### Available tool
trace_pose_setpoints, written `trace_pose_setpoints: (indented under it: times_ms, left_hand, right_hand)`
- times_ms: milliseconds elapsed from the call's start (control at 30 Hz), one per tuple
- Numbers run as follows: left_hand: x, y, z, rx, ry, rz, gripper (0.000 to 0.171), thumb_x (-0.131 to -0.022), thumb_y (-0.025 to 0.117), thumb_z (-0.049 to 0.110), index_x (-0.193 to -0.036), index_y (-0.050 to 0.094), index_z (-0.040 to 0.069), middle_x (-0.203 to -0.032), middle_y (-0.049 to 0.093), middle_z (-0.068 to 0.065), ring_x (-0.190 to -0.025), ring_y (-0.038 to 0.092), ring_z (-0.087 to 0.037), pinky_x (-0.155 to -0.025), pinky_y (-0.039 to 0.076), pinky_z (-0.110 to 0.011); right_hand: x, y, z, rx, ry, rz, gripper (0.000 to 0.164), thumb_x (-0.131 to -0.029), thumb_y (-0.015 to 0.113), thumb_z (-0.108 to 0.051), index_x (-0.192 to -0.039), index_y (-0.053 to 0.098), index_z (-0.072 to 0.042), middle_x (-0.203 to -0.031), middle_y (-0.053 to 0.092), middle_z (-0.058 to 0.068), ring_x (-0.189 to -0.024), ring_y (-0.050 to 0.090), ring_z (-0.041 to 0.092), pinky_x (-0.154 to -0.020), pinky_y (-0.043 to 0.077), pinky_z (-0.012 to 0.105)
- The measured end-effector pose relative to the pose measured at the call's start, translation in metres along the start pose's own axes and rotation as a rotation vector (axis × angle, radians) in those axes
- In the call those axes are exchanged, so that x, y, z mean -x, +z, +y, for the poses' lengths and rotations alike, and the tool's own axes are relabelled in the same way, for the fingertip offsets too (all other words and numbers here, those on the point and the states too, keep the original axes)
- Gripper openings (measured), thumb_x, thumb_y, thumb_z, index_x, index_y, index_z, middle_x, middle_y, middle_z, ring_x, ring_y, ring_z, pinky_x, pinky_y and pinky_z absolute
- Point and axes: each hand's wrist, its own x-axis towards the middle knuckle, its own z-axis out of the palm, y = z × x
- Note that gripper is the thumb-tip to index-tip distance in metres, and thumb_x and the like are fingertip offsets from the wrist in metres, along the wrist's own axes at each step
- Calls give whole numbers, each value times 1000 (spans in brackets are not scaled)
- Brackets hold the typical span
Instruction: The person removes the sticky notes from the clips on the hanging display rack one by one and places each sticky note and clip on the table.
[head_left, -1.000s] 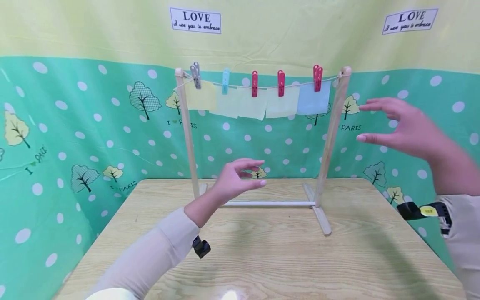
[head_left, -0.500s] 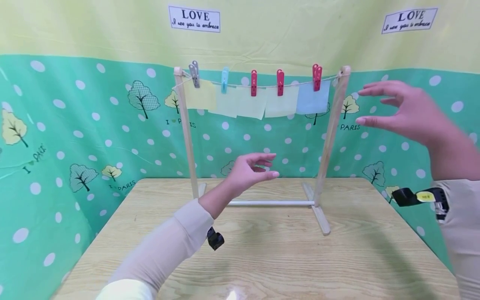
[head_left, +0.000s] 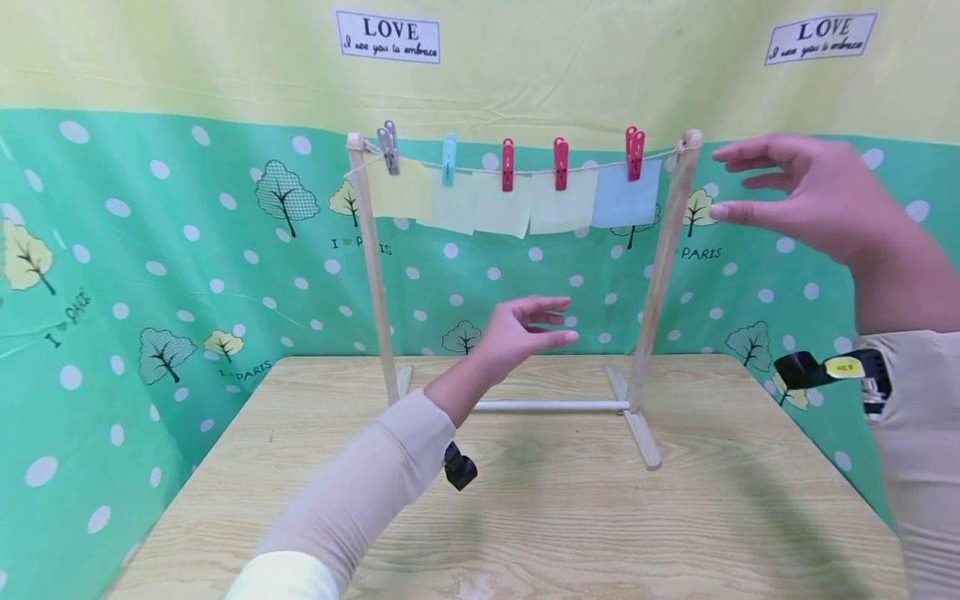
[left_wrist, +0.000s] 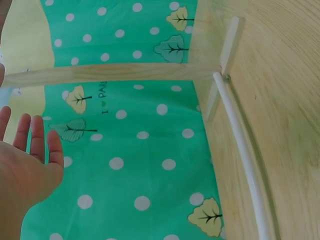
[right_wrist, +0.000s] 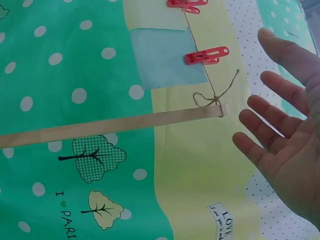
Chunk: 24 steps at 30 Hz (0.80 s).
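My left hand [head_left: 517,337] hovers in the air below the hanging papers, thumb and fingers apart, holding nothing. Beyond the frame's right post, my right hand [head_left: 810,192] is raised with parted thumb and fingers, also holding nothing. A string [head_left: 480,172] runs between two wooden posts and carries a yellow paper [head_left: 408,192], several pale green papers [head_left: 502,208] and a blue paper [head_left: 622,200]. A grey clothespin [head_left: 388,148], a light blue clothespin [head_left: 448,160] and several red clothespins [head_left: 507,165] grip them. The right wrist view shows the string's knot [right_wrist: 216,100] near my right fingers.
The wooden frame's left post [head_left: 372,267] and right post [head_left: 663,267] stand on feet, joined low down by a white rod [head_left: 555,406]. Beneath is a wooden table [head_left: 570,525]. A dotted green and yellow curtain [head_left: 225,208] hangs behind.
My left hand has moved right and slightly up. The right hand has risen along the right post's side. Papers and clothespins stay in place.
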Motion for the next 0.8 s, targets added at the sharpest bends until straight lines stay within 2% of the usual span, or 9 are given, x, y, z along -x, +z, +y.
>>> trace_pose_setpoints:
  times_ms: [133,267,367,500,800]
  left_hand:
    - [-8,6,-1,14,3,30,46,-79,84,22,-123,68,22,-117,67,11,-110,62,-16,-88,55,-30]
    - [-17,10,-1,42,5,67,45,-80,83,24,-122,69,24,-117,67,11,-113,61,-19,-90,55,-31]
    - [-23,12,-1,71,5,84,44,-80,83,25,-122,69,26,-116,67,11,-110,62,-16,-92,54,-30]
    - [-28,15,-1,102,4,94,45,-80,83,21,-122,69,23,-117,68,10,-105,63,-11,-93,53,-28]
    - [-36,21,-5,147,-11,113,46,-79,83,19,-122,69,20,-115,68,7,-109,62,-18,-92,53,-27]
  right_hand:
    - [-4,0,-6,-4,1,3,60,-87,76,-27,-142,52,-27,-144,50,1,-127,49,15,-80,42,5]
    - [-11,2,-12,-51,-23,-3,58,-86,77,-24,-140,54,-23,-137,54,0,-117,53,9,-75,44,3]
    - [-16,5,-16,-103,-45,-13,56,-86,78,-20,-138,56,-19,-132,57,0,-108,55,4,-74,46,3]
    - [-23,8,-21,-142,-60,-16,54,-86,77,-18,-136,58,-16,-128,59,2,-104,58,6,-74,47,4]
    - [-36,12,-28,-168,-43,7,51,-86,77,-22,-134,59,-17,-124,60,4,-102,59,9,-75,48,5]
